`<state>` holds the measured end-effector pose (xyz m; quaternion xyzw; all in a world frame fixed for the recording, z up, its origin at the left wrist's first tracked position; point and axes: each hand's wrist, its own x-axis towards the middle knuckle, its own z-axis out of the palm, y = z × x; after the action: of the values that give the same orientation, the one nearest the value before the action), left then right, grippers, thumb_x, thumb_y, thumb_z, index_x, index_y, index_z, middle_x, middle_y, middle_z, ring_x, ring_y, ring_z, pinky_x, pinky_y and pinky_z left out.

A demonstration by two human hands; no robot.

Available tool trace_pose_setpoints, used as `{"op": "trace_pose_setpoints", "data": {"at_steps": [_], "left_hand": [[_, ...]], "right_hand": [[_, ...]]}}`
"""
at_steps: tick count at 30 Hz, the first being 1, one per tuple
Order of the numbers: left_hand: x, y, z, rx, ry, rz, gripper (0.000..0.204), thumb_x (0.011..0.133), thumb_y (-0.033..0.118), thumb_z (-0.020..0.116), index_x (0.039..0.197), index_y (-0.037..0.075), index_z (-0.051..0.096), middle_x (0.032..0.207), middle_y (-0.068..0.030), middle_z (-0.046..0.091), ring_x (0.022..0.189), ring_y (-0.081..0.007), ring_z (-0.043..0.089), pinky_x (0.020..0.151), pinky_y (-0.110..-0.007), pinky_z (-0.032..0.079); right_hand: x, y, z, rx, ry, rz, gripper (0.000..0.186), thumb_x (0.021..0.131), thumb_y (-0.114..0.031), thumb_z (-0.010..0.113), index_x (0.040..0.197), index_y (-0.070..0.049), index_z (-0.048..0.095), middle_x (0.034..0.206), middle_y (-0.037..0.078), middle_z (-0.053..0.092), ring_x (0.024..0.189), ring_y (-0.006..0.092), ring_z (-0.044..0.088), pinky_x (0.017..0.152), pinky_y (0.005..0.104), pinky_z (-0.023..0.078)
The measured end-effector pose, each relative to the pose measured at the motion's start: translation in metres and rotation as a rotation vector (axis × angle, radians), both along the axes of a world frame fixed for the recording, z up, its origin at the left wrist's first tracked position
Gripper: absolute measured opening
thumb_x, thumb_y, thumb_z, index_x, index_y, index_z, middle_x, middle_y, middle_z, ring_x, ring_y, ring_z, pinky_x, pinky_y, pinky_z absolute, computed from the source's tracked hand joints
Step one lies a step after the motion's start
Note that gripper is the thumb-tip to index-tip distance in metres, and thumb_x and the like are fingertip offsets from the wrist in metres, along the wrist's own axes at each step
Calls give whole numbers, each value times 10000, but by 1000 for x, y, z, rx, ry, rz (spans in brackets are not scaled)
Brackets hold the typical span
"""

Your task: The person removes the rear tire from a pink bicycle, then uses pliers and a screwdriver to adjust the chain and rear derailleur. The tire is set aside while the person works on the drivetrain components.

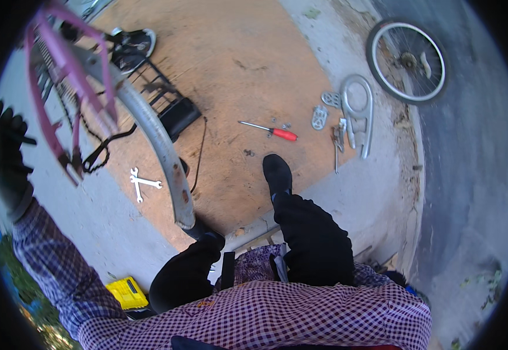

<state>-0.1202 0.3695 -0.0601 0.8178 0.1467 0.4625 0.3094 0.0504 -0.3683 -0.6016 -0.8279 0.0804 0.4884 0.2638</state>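
My left hand (10, 157), in a dark glove, is raised at the far left with fingers apart and empty, beside a pink bicycle frame (70, 70). A long curved metal mudguard (166, 151) slants from the frame down to my left foot. A black carrier (178, 116), a chain and a dark crank lie by the frame. Two crossed spanners (139, 182) lie below it, and a screwdriver with a red handle (283, 133) lies on the brown board (236, 70) among small hardware. My right hand is not in view.
Silver pedals (319, 116), a metal tool (338, 143) and a looped silver part (365, 111) lie right of the board. A detached wheel (405, 61) rests at the upper right on concrete bordering darker pavement (464, 175). A yellow case (126, 291) sits at the lower left.
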Motion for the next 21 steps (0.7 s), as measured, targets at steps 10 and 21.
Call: {"op": "trace_pose_setpoints", "data": {"at_steps": [10,21], "left_hand": [[-20,19,50,-249,199,-39,491,1124,363,440,1444,11,564,1303,-122,683,1200,-236,661,1056,-369,513],[17,-86,92,-658,161,-165,462,1088,284,574,1439,-13,534,1068,-55,680,894,-157,634,813,-330,526]], "right_hand": [[-66,29,68,9,111,-245,395,858,-383,772,1093,-66,746,926,89,753,853,195,712,763,343,568],[-91,-19,145,30,84,-381,339,774,-294,865,992,-51,774,832,54,753,778,170,709,731,326,568]]}}
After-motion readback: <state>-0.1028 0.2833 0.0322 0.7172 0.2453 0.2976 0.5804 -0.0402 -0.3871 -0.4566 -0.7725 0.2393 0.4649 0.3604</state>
